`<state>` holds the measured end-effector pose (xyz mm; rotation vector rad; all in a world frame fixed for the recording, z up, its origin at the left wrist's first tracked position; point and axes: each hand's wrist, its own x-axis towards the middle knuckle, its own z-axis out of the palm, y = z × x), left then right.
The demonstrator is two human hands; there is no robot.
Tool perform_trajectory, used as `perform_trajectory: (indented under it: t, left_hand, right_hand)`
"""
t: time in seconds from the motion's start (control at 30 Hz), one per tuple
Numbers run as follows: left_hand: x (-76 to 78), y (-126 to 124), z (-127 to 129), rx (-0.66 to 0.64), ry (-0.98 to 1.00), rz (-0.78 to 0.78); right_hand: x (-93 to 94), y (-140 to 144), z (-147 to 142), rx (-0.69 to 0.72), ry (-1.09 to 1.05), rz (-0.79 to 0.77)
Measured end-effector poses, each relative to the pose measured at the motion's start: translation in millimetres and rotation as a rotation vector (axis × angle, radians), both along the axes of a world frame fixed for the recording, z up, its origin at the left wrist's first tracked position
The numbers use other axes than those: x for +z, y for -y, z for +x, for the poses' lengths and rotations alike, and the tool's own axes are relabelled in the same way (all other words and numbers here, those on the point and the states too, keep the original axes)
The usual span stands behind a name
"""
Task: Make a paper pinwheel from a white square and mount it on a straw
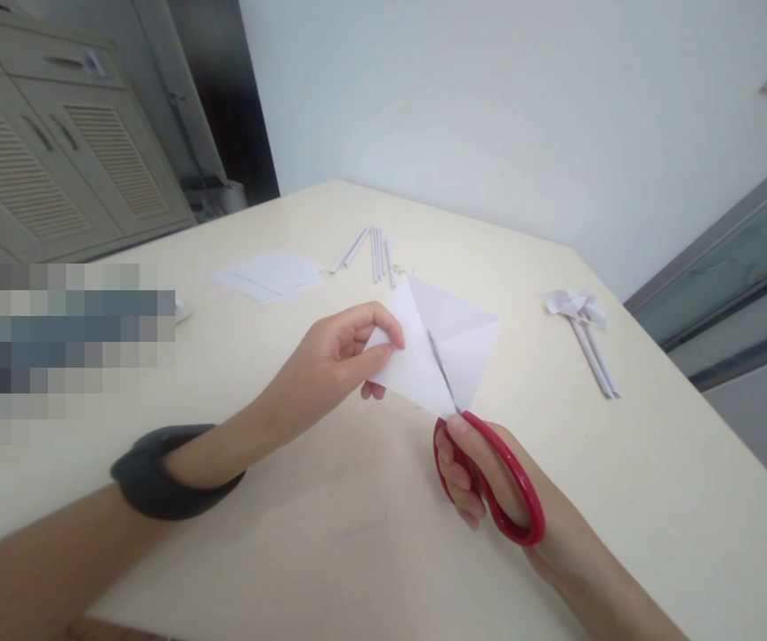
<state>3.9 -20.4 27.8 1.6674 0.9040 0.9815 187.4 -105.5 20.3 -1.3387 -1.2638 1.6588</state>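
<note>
On the cream table [657, 499], near its middle: folded white paper under cut, red-handled scissors applied.

Table is listed first, bearing a flat stack of white sheets [270, 274] at the far side, rolled paper sticks [371, 249] beside it, and a finished paper pinwheel [584, 334] to the right, all kept well apart from the work. The folded paper [454, 343] is held raised off the surface, pinched at its left corner by the left hand [336, 361] so that it is kept taut. Scissors [490, 472] are gripped by the right hand [483, 481], fingers through the loops, blades entered along the centre crease.
</note>
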Motion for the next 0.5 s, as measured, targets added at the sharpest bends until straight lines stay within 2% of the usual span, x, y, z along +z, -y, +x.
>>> perform_trajectory:
  t: [0.1, 0.23, 0.3, 0.37, 0.5]
  left_hand:
    - [-1.9, -8, -4, 0.093, 0.141, 0.008]
    - [-1.4, -24, -15, 0.28, 0.496, 0.05]
    - [0.2, -29, -19, 0.306, 0.549, 0.084]
    - [1.8, -28, -20, 0.23, 0.423, 0.115]
    - [5.3, -16, -13, -0.033, 0.067, 0.155]
  right_hand:
    - [2.6, 1, 0, 0.042, 0.011, -0.006]
    - [7.9, 4, 1, 0.095, 0.03, -0.003]
    - [9.3, 4, 4, 0.07, 0.047, 0.002]
    - [9.1, 1, 9, -0.013, 0.049, 0.04]
    - [5.4, -9, 23, -0.259, -0.028, 0.214]
